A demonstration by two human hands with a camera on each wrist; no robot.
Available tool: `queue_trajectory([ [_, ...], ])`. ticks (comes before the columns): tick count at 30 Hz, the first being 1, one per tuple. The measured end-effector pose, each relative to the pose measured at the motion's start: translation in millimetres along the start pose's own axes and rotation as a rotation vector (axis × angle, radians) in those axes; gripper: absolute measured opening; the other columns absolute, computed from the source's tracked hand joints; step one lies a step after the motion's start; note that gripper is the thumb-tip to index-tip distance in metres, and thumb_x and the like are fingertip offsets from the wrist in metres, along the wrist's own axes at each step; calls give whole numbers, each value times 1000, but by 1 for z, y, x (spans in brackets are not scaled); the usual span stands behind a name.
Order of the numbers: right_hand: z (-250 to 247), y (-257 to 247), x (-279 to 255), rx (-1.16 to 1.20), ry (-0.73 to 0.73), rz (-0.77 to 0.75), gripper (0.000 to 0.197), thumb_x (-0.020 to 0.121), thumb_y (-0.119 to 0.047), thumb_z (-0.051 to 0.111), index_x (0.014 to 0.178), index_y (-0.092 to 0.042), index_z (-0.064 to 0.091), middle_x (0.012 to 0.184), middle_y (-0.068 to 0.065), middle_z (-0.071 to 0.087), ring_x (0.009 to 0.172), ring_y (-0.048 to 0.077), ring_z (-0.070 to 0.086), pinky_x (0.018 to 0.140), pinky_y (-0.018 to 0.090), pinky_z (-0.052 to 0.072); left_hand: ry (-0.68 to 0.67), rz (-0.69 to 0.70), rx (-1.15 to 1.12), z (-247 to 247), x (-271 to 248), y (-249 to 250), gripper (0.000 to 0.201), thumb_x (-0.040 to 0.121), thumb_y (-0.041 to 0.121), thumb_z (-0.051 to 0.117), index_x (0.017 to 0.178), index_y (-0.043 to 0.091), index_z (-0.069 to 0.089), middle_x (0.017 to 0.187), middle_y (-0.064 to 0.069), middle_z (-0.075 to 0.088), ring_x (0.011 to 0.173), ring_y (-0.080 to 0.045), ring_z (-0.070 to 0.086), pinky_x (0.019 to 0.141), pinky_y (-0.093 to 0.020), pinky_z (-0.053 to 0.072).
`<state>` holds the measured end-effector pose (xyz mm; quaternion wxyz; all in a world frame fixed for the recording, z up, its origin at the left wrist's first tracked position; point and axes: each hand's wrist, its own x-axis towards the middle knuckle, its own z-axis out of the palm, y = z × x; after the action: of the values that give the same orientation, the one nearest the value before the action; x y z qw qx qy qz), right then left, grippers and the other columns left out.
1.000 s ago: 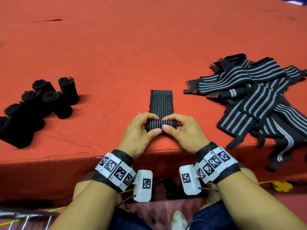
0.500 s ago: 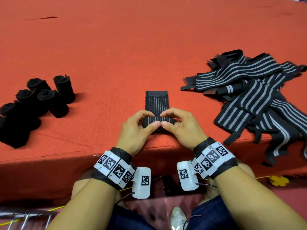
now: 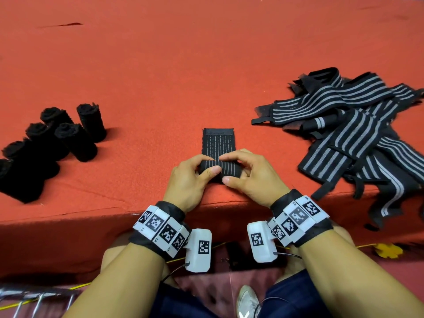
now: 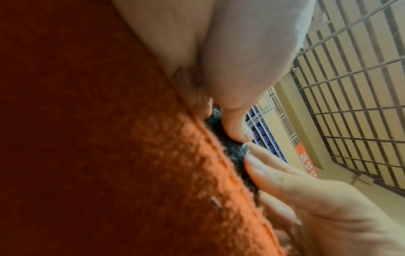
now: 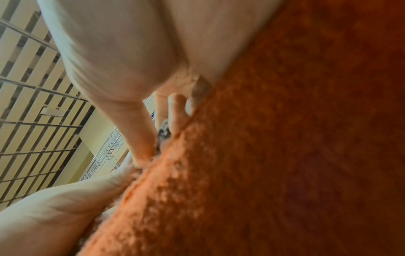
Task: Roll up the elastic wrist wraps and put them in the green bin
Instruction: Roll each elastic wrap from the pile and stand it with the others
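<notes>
A black wrist wrap with thin grey stripes [image 3: 218, 143] lies flat on the orange cloth, its near end wound into a roll [image 3: 221, 171]. My left hand [image 3: 202, 169] grips the roll's left half between thumb and curled fingers. My right hand [image 3: 234, 168] grips the right half the same way. In the left wrist view the dark roll [image 4: 228, 140] shows between my thumb and the orange cloth. The right wrist view shows only a sliver of the roll [image 5: 163, 133] under my fingers. No green bin is in view.
Several finished black rolls [image 3: 68, 136] stand at the left of the orange table [image 3: 206, 53]. A heap of loose striped wraps [image 3: 358, 134] lies at the right, some hanging over the front edge. My knees are below the table edge.
The roll has grown as both hands turned it forward, and the flat part of the wrap has become shorter. Both hands stay on the roll.
</notes>
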<state>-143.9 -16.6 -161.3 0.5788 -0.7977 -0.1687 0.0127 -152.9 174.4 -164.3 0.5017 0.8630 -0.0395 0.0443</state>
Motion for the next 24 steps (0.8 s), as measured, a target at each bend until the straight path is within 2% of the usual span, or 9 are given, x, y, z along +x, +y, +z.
queue_trajectory([
  [2,0,3,1,8,24,30,32,83,-7,78,108,-25,71,90,-8,70,48,5,39,51,22,36,5,0,15,1,1,0,10,93,40,69,100,32,72,91,14,74,88,-6,68,88,-39,54],
  [4,1,6,3,45,59,55,23,84,-16,77,101,-29,69,89,0,71,50,15,39,54,29,37,10,3,23,1,0,0,13,93,44,67,100,35,71,89,16,73,86,-4,68,88,-40,54],
  [6,2,7,3,41,85,69,18,84,-21,75,98,-30,69,90,9,72,53,17,44,57,33,42,14,14,23,2,-1,-1,21,86,53,65,103,40,67,85,18,70,76,-4,63,82,-41,55],
  [9,3,8,5,-22,122,72,9,87,-26,72,96,-26,72,90,8,73,56,15,52,64,32,49,-5,59,-6,1,-4,-3,33,76,50,71,108,43,65,97,17,66,71,1,55,78,-35,51],
  [13,3,7,6,-104,127,70,6,92,-27,71,89,-24,74,78,3,72,58,9,52,64,30,47,-41,39,-27,-2,-4,1,22,85,30,78,104,38,70,96,17,72,79,-5,65,83,-30,53],
  [15,3,7,5,-85,98,64,3,90,-26,74,92,-24,75,73,1,68,52,3,46,57,25,40,-23,24,-31,-2,-3,1,14,89,27,75,100,35,73,93,15,74,85,-10,68,83,-28,53],
  [18,0,8,3,-69,51,20,26,82,-14,82,105,-22,74,85,-15,64,52,-5,51,58,8,34,-7,23,1,0,-1,1,10,92,30,72,92,39,70,87,19,72,82,4,64,75,-15,45],
  [21,-1,7,4,-61,21,35,29,83,-9,80,109,-20,72,68,-27,62,45,0,43,53,9,33,10,24,31,1,1,2,14,93,32,70,88,45,68,82,27,70,80,12,61,70,-7,39],
  [24,1,7,6,-21,42,45,18,86,-19,76,102,-26,73,85,-12,72,53,4,56,60,23,47,10,30,15,2,-1,1,7,89,41,71,96,43,69,89,23,72,84,2,64,78,-17,47],
])
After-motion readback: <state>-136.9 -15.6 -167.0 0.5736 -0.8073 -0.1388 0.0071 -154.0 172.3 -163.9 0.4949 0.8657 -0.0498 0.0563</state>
